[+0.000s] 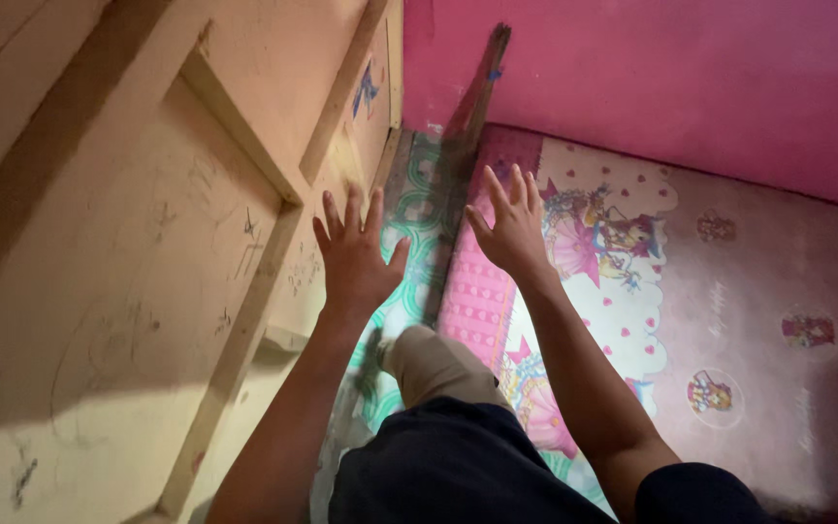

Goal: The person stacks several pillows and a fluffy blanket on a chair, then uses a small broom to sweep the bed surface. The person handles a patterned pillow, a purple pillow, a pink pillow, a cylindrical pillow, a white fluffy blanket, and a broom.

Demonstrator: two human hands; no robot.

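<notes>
Both of my hands are stretched out in front of me with fingers spread and nothing in them. My left hand (353, 254) hovers beside a pale wooden panelled door (147, 252) on the left, close to its edge. My right hand (510, 229) is held over the near edge of a pink mattress (749, 291) printed with cartoon figures and hearts. Between the hands a dark wooden stick (463, 146) leans up toward the pink wall. My bent knee in beige trousers (434, 364) shows below the hands.
A pink wall (691, 78) rises behind the mattress. A green and white patterned floor covering (419, 209) runs in the narrow strip between door and mattress. My dark shirt fills the bottom of the view.
</notes>
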